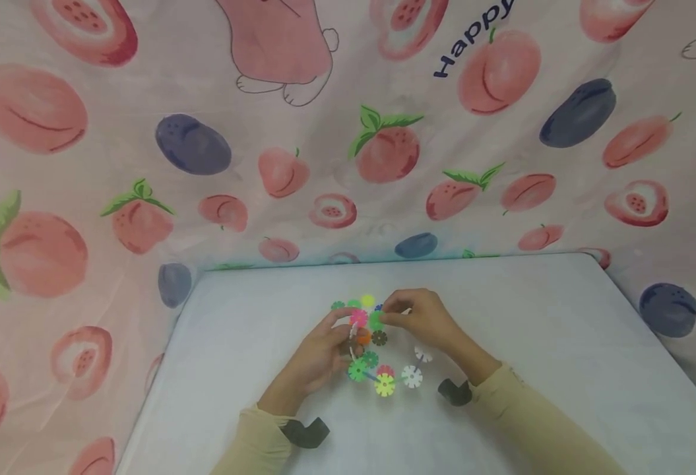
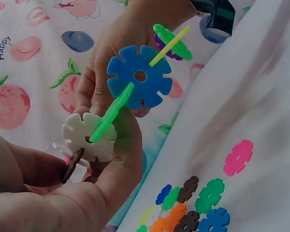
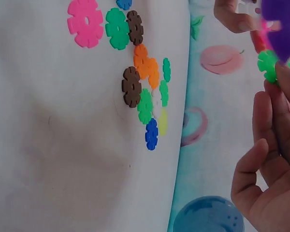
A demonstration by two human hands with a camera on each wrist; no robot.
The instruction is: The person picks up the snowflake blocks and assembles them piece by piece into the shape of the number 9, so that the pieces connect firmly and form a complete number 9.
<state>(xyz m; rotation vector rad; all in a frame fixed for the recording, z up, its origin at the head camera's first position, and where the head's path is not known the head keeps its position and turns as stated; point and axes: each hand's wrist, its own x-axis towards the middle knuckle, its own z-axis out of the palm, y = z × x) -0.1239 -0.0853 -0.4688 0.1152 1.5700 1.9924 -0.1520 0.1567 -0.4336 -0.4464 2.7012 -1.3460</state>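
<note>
My left hand (image 1: 318,353) holds a chain of slotted plastic snowflake discs, which hangs in a curve above the table. In the left wrist view the chain shows a white disc (image 2: 84,133), an edge-on green disc (image 2: 112,112), a blue disc (image 2: 135,72) and a yellow disc (image 2: 170,46). A brown disc (image 2: 72,166) sits edge-on by the left fingertips. Close to the left hand, my right hand (image 1: 421,316) pinches a green disc (image 3: 268,65) between thumb and finger. A purple disc (image 3: 282,34) partly covers the right wrist view there.
Loose discs lie on the white table (image 1: 253,316) beyond and below the hands, among them a pink disc (image 3: 85,22), orange discs (image 3: 147,65) and a brown disc (image 3: 131,87). A fruit-print cloth (image 1: 324,165) hangs behind the table.
</note>
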